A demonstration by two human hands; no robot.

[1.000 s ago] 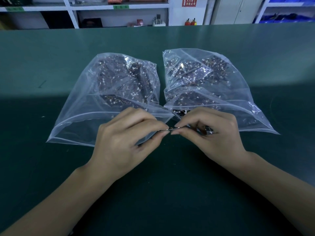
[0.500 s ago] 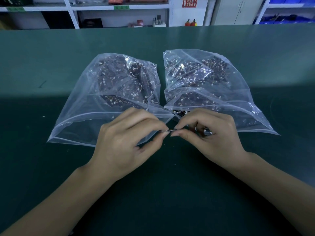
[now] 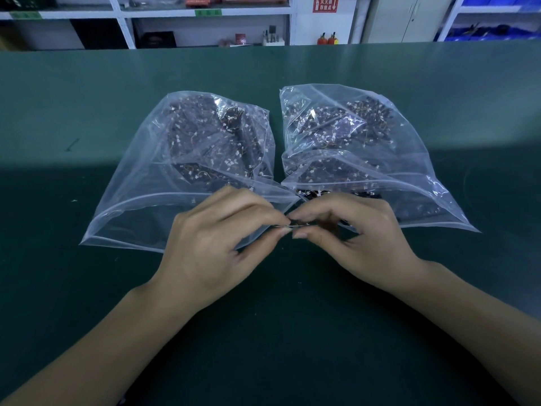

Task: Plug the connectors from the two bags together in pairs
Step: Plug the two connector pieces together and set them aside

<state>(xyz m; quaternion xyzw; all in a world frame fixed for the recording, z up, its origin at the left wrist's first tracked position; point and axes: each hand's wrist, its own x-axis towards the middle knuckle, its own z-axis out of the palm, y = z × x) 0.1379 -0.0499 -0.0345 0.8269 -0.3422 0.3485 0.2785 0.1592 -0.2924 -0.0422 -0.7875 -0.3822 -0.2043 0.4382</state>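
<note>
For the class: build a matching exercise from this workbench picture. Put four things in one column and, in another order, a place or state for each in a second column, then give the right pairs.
Things
1. left hand
2. right hand
3. left bag
4. red sign

Places or states
A. on the back wall, above the shelves
B. lying on the green table, left of the other bag
C. pinching the connector from its right end
D. pinching the connector from its left end

Pairs: 1-D, 2-C, 3-B, 4-A
</note>
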